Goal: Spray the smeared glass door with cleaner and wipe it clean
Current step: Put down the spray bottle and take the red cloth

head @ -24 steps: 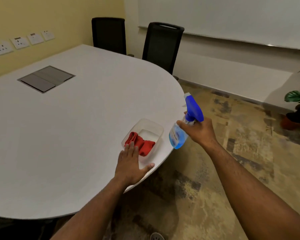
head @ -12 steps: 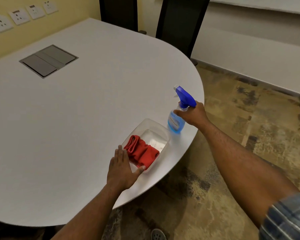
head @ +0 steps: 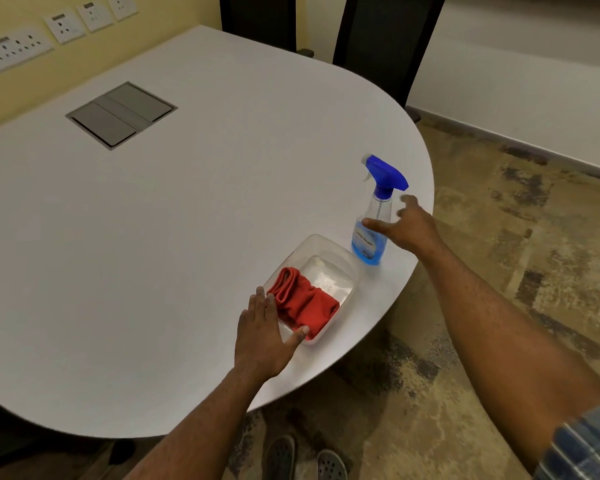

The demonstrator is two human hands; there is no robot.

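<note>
Now your white bench [head: 160, 237] stands by a yellow wall, with your left grip [head: 260, 337] flat against the clear tub [head: 329, 251] holding the red cloth [head: 305, 303], and your right grip [head: 407, 226] spread beside the upright spray bottle [head: 373, 233].

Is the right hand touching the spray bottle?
Cannot tell. In the head view the right hand is spread open beside the spray bottle; its thumb overlaps the bottle, so no gap or contact shows plainly.
</note>
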